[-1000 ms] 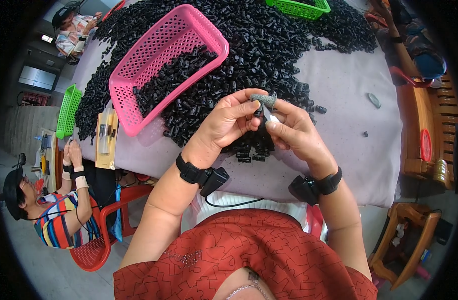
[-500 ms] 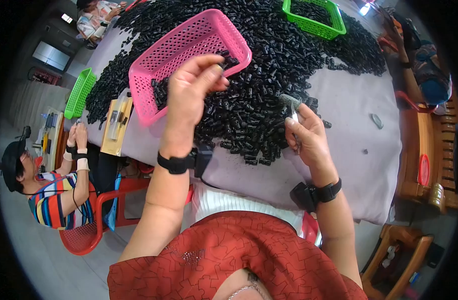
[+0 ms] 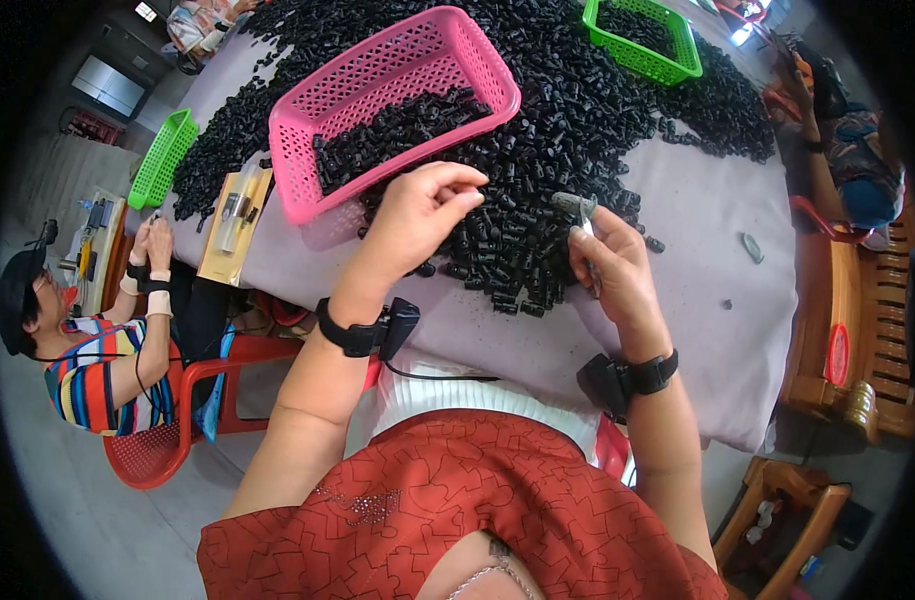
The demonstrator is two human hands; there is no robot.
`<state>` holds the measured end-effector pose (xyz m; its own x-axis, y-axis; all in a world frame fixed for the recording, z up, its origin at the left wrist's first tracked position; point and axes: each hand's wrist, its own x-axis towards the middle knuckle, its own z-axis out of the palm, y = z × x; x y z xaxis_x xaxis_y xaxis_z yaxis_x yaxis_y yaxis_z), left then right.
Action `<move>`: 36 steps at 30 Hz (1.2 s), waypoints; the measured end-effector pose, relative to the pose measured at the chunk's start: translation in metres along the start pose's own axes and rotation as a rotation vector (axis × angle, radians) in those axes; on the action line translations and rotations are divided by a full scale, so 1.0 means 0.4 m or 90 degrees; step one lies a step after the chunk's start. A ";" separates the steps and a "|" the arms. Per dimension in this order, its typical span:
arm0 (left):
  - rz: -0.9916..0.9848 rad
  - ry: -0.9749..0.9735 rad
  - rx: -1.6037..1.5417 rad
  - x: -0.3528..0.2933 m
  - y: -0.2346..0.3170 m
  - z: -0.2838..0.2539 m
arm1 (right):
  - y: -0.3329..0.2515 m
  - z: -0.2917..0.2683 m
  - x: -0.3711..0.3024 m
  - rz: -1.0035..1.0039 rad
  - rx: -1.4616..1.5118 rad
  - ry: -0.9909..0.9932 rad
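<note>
Two hands work over a grey-covered table [image 3: 718, 260] heaped with small black plastic parts [image 3: 578, 120]. Far to the left of the fingers, a person in a striped shirt [image 3: 88, 375] sits on a red chair [image 3: 168, 440], and a green basket [image 3: 163, 160] lies at that table edge. Just left of the left hand's fingertips stands a pink basket [image 3: 308, 130], partly filled with the same black parts. The left hand [image 3: 418, 215] hovers over the near edge of the heap, its thumb and fingertips drawn together; whether they pinch a part cannot be told. Black pieces lie between the two hands. The right hand [image 3: 613, 265] is closed around a small grey metal tool [image 3: 578, 208], whose tip sticks up above the fingers. Beyond the right fingers, far up the table, sits a second green basket [image 3: 643, 40]. Both wrists carry black bands.
</note>
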<state>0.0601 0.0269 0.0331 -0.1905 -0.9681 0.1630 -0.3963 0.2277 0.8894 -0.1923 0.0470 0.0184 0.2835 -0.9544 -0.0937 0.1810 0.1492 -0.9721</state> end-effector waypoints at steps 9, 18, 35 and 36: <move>0.240 -0.110 0.398 0.079 -0.005 0.072 | -0.009 0.001 -0.008 0.003 -0.033 -0.009; 0.168 -0.125 0.360 0.097 -0.008 0.078 | -0.018 0.005 -0.009 -0.016 -0.033 -0.023; -0.327 -0.168 -0.840 -0.007 -0.022 0.166 | -0.023 0.021 -0.021 -0.018 -0.049 -0.113; -0.329 -0.170 -0.840 -0.008 -0.024 0.166 | -0.019 0.019 -0.020 -0.017 -0.048 -0.110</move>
<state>0.0048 0.0347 -0.0044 -0.5031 -0.8286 -0.2455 0.6038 -0.5402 0.5861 -0.1886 0.0556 0.0281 0.4387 -0.8979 -0.0351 0.1218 0.0981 -0.9877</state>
